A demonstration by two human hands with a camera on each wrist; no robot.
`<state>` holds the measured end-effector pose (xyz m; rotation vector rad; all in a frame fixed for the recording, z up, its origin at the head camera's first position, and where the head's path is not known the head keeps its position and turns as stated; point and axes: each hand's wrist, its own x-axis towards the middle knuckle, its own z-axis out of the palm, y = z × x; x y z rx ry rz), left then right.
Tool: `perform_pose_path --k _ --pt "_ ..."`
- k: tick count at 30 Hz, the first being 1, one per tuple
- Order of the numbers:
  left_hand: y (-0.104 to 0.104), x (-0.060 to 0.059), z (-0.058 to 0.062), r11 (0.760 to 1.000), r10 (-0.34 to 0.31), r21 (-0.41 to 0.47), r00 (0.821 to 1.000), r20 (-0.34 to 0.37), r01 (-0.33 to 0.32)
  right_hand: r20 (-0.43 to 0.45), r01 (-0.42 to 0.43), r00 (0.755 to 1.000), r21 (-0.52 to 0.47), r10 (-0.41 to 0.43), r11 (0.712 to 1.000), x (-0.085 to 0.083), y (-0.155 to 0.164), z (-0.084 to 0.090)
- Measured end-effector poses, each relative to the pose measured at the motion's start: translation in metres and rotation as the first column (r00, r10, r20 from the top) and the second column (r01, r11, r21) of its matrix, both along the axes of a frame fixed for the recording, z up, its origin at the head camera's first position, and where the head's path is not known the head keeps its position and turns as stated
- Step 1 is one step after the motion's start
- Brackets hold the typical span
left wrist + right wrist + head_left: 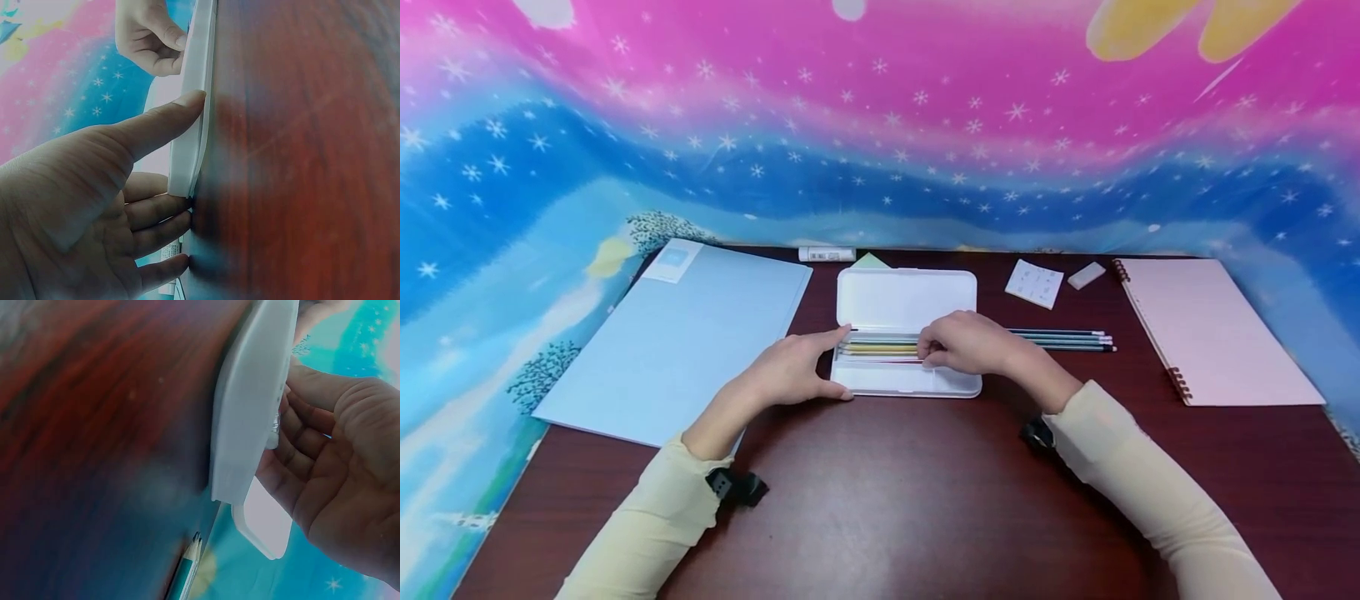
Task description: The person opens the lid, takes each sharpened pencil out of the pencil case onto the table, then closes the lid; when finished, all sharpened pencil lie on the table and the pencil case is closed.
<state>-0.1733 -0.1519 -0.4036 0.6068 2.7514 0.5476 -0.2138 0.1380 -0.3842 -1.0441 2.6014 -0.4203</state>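
Note:
A white pencil case [907, 298] lies open in the middle of a dark red desk [880, 492], lid tipped back. Its tray holds several coloured pencils [880, 348]. My left hand [831, 363] steadies the case's left end, thumb straight along the front edge [199, 56] and fingers relaxed against the side [156, 181]. My right hand [934, 354] hovers over the tray's right half, fingers curled [294, 444] into the case [250, 406] and pinching a pencil there. Three dark pencils [1063, 339] lie on the desk just right of the case, their tips visible in the right wrist view [187, 569].
A light blue folder [677, 337] lies to the left and a pink spiral notebook [1213, 329] to the right. At the back sit a glue stick [826, 253], a small white note pad [1034, 282] and an eraser [1086, 275]. A starry painted backdrop rises behind.

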Motion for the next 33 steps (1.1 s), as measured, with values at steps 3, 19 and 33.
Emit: perform_pose_path --k 3,19,33 --pt "0.002 -0.001 0.001 1.000 -0.009 0.001 1.000 -0.004 0.009 -0.004 0.015 1.000 -0.015 -0.015 1.000 0.000 0.004 0.001" --pt "0.004 -0.001 0.002 1.000 -0.018 -0.010 1.000 -0.013 0.017 -0.131 0.095 0.985 -0.134 -0.112 0.986 0.001 0.057 0.010" --pt "0.000 0.001 -0.002 1.000 -0.011 0.003 1.000 -0.023 0.011 -0.273 0.163 0.935 -0.230 -0.225 0.959 0.005 0.130 0.005"
